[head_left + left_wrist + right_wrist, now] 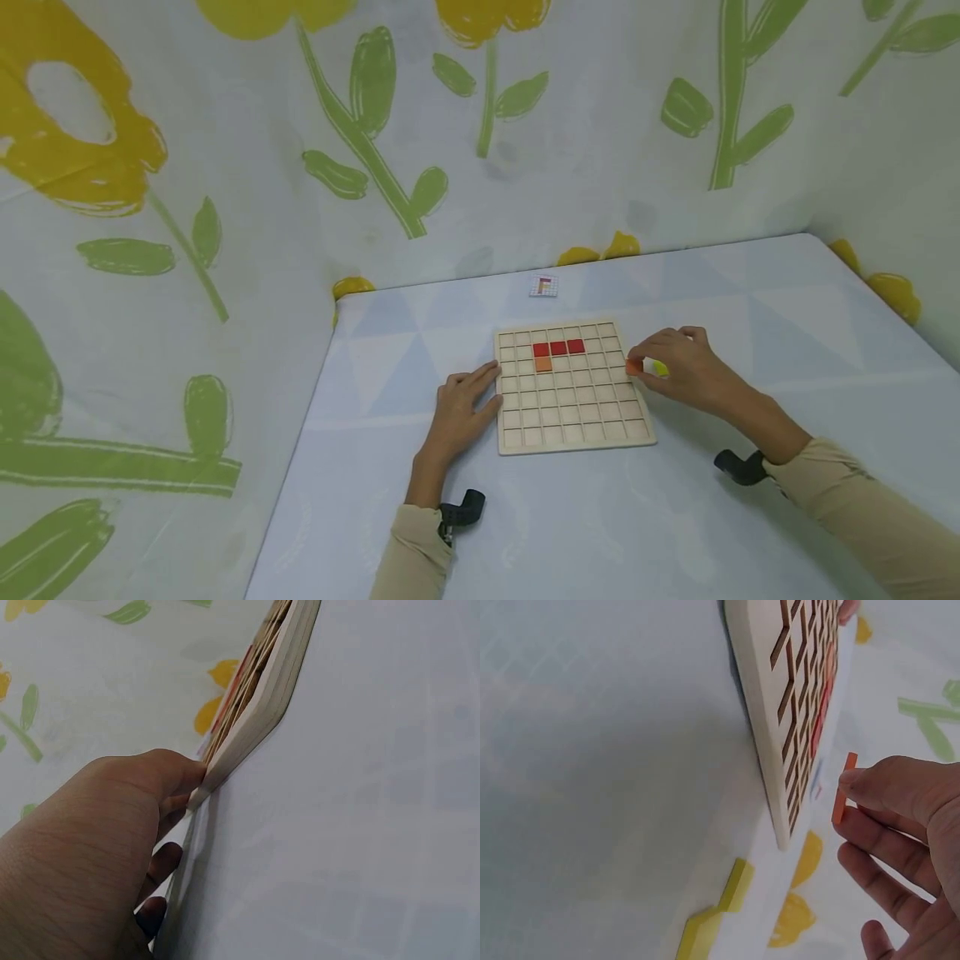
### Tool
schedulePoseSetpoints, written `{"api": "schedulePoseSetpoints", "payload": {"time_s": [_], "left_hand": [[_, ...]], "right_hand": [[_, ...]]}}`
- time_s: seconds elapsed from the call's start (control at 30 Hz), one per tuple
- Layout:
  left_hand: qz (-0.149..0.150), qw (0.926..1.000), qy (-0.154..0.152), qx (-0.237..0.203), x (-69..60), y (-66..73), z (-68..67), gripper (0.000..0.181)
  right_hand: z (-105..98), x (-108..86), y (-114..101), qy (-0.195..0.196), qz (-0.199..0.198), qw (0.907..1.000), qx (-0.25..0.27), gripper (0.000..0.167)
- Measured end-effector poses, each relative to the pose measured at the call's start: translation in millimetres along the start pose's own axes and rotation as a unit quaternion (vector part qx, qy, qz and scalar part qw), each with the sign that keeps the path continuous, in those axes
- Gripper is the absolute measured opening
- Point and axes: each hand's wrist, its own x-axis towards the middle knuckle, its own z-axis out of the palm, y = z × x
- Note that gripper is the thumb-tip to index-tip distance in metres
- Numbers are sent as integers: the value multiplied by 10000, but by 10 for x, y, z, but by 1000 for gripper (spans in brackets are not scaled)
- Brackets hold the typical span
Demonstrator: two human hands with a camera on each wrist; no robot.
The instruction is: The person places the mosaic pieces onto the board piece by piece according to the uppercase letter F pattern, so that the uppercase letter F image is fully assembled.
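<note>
right hand (678,368) pinched an orange square tile (634,367) near a square pale-wood board's (573,410) right edge; outstretched left hand (459,414) touched its left.

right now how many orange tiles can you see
2: one orange tile sits on the board, just nearer than the leftmost red tile; the right hand pinches a second orange tile. More may be hidden.

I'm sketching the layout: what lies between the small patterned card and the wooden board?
Only bare tabletop lies between the card and the board, in the head view.
</note>
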Motion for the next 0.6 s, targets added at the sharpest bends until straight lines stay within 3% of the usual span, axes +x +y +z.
{"api": "schedulePoseSetpoints", "payload": {"time_s": [0.6], "left_hand": [[-2,10000,59,57,8,-17,33,51]], "right_hand": [[175,274,-218,-259,-330,9991,60,22]]}}
